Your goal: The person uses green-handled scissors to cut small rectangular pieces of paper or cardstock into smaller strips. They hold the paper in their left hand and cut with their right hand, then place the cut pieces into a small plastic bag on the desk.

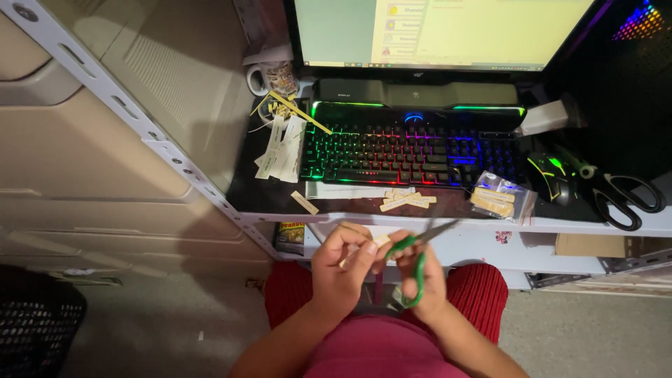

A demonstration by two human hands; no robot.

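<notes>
My right hand (427,280) grips green-handled scissors (414,253) whose blades point up and right toward the desk edge. My left hand (341,269) pinches a small light wooden stick (357,232) just left of the blades, above my lap. Both hands hover in front of the desk's front edge (420,222). Several short wooden sticks (407,200) lie on the desk just in front of the keyboard (413,150).
A lit monitor (448,31) stands behind the keyboard. A clear bag of sticks (500,197), a mouse (553,175) and large black scissors (626,199) lie at right. A mug (274,77) and paper strips (283,147) sit at left. A metal shelf rail (140,119) runs diagonally.
</notes>
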